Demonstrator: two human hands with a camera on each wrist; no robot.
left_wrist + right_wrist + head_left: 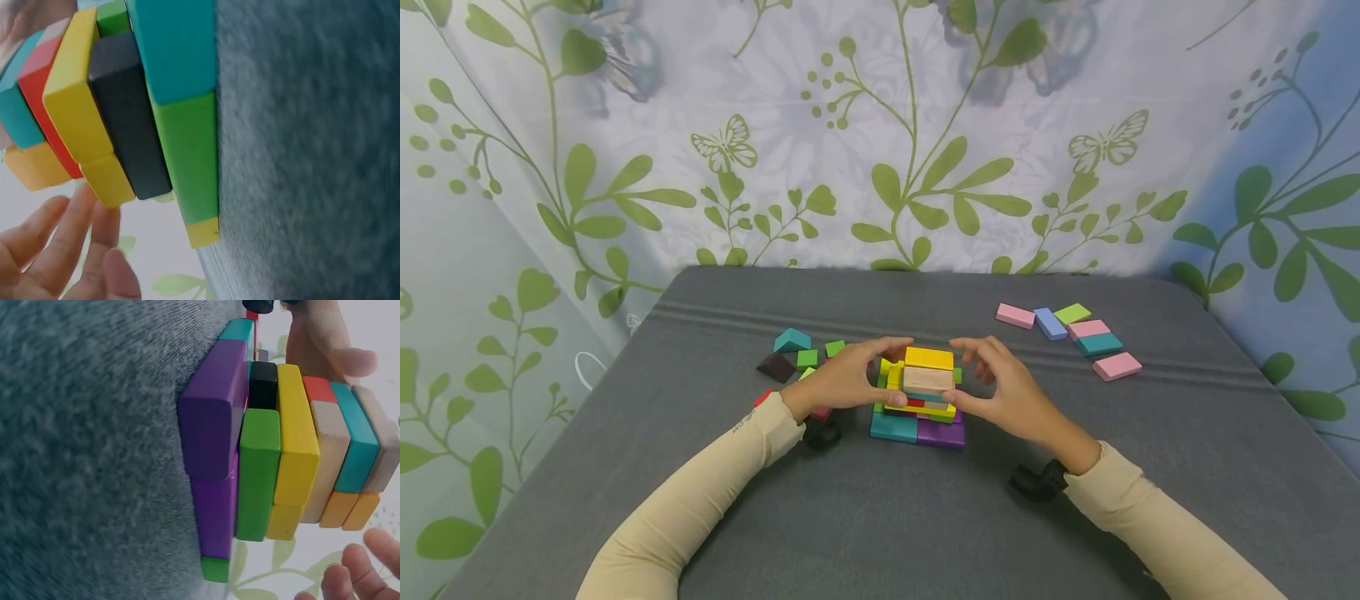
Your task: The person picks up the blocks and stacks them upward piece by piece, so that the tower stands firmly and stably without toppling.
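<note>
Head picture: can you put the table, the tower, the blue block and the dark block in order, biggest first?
1. Table
2. Tower
3. Blue block and dark block: they look too alike to rank.

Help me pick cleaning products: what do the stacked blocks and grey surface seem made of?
Stacked blocks: probably painted wood, smooth with a slight sheen; the tan ones show faint, grain-like mottling.
Grey surface: likely matte fabric, judging by its fuzzy, speckled texture; fibre unclear.

Nothing can be read: dark marks (742, 423) on the left sleeve (696, 496) are too small.
</note>
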